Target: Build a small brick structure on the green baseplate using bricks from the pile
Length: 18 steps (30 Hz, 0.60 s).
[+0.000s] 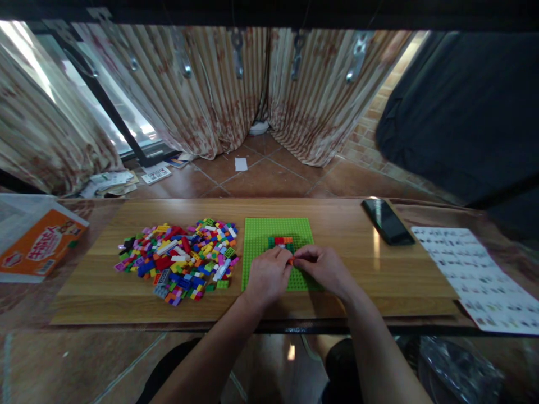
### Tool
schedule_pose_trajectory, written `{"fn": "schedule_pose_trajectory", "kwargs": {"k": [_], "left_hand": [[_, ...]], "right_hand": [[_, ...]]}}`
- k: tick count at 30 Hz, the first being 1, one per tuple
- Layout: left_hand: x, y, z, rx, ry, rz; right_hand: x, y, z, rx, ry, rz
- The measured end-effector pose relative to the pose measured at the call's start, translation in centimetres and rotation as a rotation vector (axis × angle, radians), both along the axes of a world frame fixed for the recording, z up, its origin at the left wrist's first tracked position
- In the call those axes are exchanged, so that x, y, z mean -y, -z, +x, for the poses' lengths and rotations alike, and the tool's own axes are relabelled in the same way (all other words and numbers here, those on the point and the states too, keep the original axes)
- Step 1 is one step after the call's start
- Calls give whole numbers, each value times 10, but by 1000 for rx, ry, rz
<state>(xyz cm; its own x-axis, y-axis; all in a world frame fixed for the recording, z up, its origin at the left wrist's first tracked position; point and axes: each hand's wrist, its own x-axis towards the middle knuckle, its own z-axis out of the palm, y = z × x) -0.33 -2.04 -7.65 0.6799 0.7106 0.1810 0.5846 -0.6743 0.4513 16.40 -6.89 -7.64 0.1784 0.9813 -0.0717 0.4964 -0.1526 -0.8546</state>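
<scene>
On the light green studded baseplate (256, 230) stands a small toy brick build (281, 241) with red, orange and dark green bricks along its far side. My left hand (269, 275) is closed over the near part of this build and covers it, so what its fingers grip is hidden. A small orange-red toy brick (291, 261) shows between the fingertips of both hands. My right hand (326, 266) pinches it from the right, thumb and forefinger together, low over the baseplate.
A wide pile of loose toy bricks (181, 255) lies left of the baseplate on the wooden table (337, 224). At the right are a black phone (387, 221) and a printed sheet (480, 275). An orange and white package (40, 241) sits at the far left.
</scene>
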Motion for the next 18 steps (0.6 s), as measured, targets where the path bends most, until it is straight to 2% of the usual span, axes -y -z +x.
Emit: {"fn": "schedule_pose_trajectory", "kwargs": {"k": [11,18], "left_hand": [[1,3,2,38,-31,-12],[2,4,3,58,-38,-11]], "right_hand": [[0,-8,0,63,3,6],[-2,-4,-2,41,65,-17]]}}
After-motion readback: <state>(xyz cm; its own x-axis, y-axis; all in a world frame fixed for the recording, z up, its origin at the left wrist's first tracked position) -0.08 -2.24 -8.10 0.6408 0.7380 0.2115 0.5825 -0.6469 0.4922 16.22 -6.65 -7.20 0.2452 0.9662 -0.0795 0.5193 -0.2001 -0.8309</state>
